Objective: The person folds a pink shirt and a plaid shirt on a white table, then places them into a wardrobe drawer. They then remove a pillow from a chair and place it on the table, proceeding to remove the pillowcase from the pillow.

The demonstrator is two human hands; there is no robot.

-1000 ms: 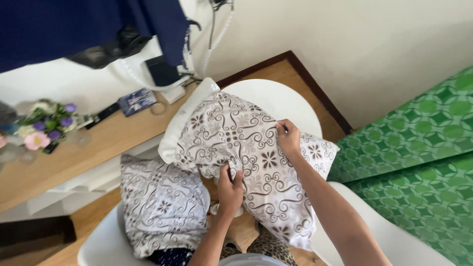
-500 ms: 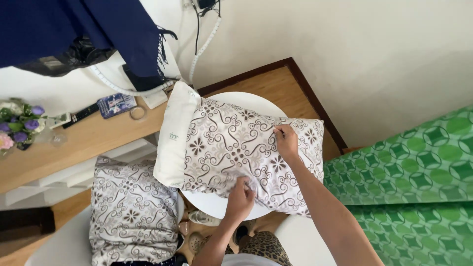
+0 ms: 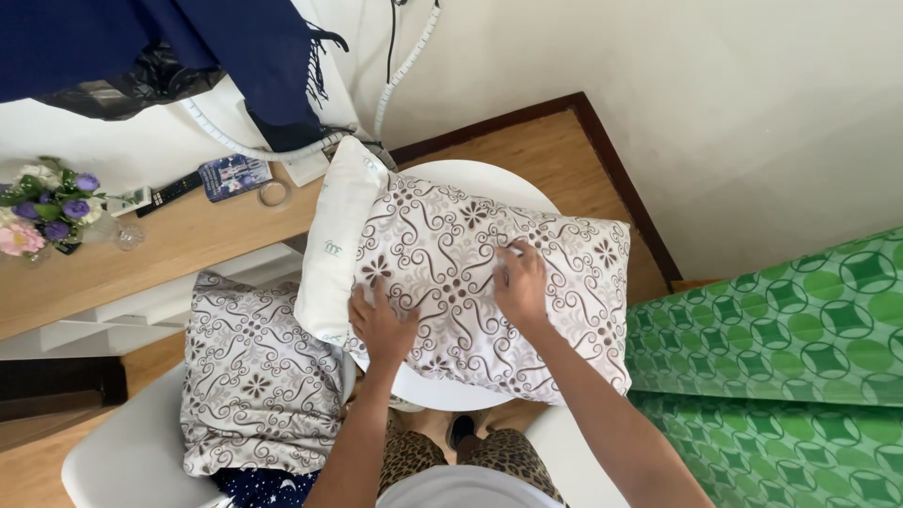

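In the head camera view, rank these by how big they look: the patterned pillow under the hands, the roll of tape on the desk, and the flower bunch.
Largest to smallest:
1. patterned pillow
2. flower bunch
3. roll of tape

The pillow lies nearer the camera, which adds to its apparent size.

A small flat blue rectangular package (image 3: 233, 176) lies on the wooden surface (image 3: 141, 254), just beside a black remote. No signs or screens show.
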